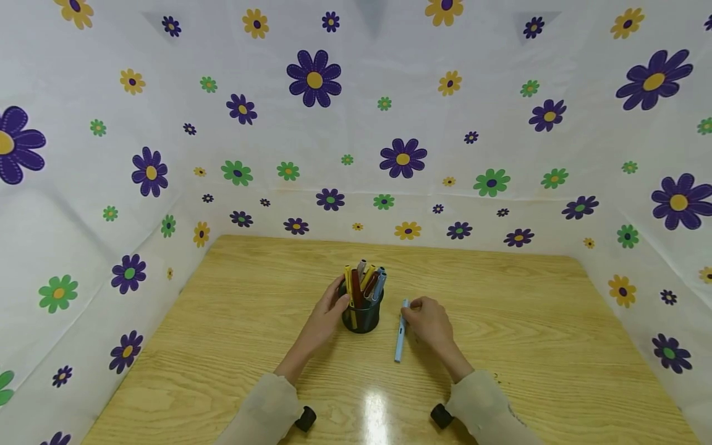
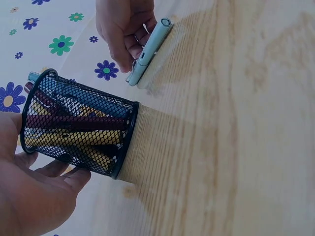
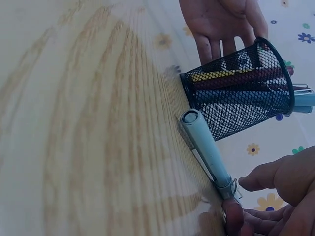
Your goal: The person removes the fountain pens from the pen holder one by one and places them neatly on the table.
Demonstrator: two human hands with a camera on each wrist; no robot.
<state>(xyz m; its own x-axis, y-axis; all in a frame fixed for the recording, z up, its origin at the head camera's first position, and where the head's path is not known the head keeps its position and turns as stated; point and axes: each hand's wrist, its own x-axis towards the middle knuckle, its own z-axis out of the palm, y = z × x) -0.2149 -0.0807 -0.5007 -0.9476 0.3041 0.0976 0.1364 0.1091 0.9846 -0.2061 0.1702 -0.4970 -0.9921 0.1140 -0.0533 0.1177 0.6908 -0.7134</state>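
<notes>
A black mesh pen cup stands upright on the table, filled with several yellow, dark red, blue and grey pens. My left hand holds it from the left, the thumb near the rim and the fingers around the far side. To the right of the cup is a light blue pen with a wire clip, lying lengthwise away from me. My right hand pinches its far, clip end between thumb and fingertips. In the right wrist view the pen is low over the wood, its near end apart from the cup.
The wooden table is bounded at the back and sides by a white flowered cloth. Black wrist straps show at both sleeves. A bright light reflection falls on the front of the table.
</notes>
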